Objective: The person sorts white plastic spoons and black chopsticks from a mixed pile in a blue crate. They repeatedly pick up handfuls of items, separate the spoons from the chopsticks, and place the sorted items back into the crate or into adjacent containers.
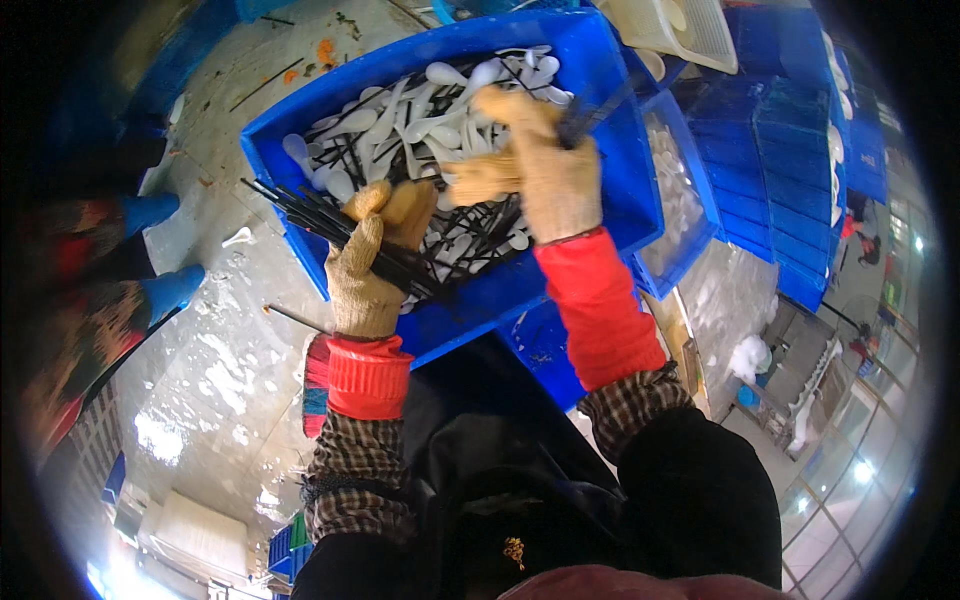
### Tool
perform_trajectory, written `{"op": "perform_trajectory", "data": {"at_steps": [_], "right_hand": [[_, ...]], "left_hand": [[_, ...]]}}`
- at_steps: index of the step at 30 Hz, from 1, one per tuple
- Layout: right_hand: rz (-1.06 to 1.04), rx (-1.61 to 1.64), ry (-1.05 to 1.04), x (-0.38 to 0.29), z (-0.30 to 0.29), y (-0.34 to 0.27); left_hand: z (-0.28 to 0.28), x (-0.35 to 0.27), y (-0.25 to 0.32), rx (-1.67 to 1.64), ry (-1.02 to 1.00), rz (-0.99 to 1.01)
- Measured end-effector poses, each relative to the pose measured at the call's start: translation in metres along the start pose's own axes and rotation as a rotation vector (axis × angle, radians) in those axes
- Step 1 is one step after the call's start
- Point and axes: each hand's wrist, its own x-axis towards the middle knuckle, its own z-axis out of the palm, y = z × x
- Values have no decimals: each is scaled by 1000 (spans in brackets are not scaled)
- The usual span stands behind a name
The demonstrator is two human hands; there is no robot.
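Observation:
A large blue plastic crate (450, 330) before me holds a heap of white soup spoons (390, 127) mixed with black chopsticks (487, 232). My left hand (375, 262), in a tan work glove, grips a bundle of black chopsticks (315, 217) over the crate's near left side. My right hand (551, 165), gloved alike and blurred, is over the right part of the heap. Dark, blurred sticks (592, 116) show beside it, seemingly between its thumb and palm; its fingers are spread towards the spoons.
Right of the crate stands a smaller blue bin (682, 225) with white pieces in it, below a cream plastic basket (697, 37). Tall blue crates (787, 150) stand farther right. A spoon (238, 237) and food scraps (325, 52) lie on the wet floor. Another person's blue boots (169, 289) show at left.

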Motion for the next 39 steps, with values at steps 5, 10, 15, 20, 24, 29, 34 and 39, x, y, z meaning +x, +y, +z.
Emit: {"op": "perform_trajectory", "data": {"at_steps": [5,10,15,20,24,29,34,39], "right_hand": [[156,-116,-157,-16,63,28],[173,54,-218,-15,80,35],[-640,-1523,-220,-15,-5,36],[-242,-1479,57,30,-173,57],[230,-1945,-462,72,-194,85],[383,-2144,-713,43,-189,125],[190,-2231,-643,40,-207,157],[225,-1917,-449,30,-153,118]], "left_hand": [[11,9,-34,464,41,85],[-11,5,-34,964,134,112],[18,-12,-13,369,283,-287],[-38,-30,8,80,31,-225],[-32,-34,10,179,80,-314],[-50,-39,14,122,9,-244],[-37,-33,9,65,-30,-271],[-44,-37,13,100,-13,-289]]}}
